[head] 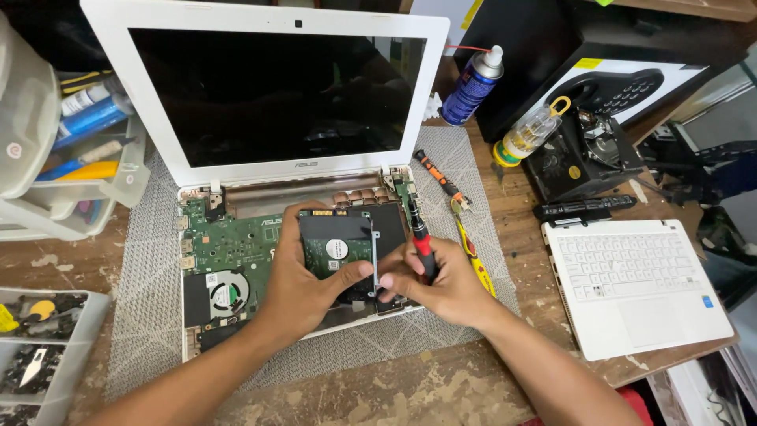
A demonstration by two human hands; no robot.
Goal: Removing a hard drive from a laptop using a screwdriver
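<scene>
Black hard drive gripped by left hand; right hand fingers clamp screwdriver.

Glossy white plastic laptop, worn rough wooden table — grey woven mat

Even daylight falls on my bench; the dark laptop screen mirrors faint reflections, shadows stay soft, edges bow slightly.
</scene>
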